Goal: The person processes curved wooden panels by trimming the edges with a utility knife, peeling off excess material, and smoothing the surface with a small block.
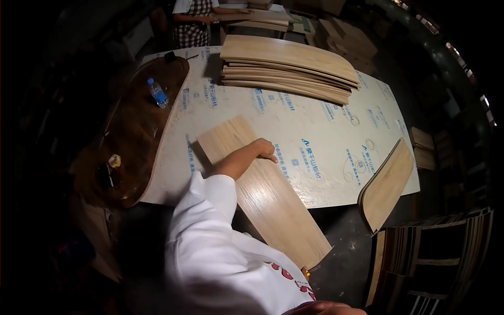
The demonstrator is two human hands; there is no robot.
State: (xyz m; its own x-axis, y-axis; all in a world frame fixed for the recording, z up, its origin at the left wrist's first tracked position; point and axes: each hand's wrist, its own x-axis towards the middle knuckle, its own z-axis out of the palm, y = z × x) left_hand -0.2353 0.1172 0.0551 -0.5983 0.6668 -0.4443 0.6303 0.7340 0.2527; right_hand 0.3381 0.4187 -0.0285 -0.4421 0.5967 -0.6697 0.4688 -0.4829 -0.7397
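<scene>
A long light wood-grain board (pixel 273 202) lies slantwise over the table's near edge, its near end reaching past the edge towards my body. My left hand (pixel 263 149) reaches across its upper part, fingers curled over the right-hand long edge and gripping it. At the board's near end a small part of my right hand (pixel 305 271) shows, with a small yellow thing (pixel 308 274) beside the fingers. The rest of that hand is hidden by my white shirt, and I cannot make out what it holds.
Farther back on the pale printed table (pixel 236 102) is a stack of curved boards (pixel 286 65). More boards (pixel 388 184) overhang the right edge. A dark brown curved panel (pixel 134 123) at left carries a water bottle (pixel 157 93). Another person (pixel 194 23) stands beyond; a wooden rack (pixel 436 262) stands lower right.
</scene>
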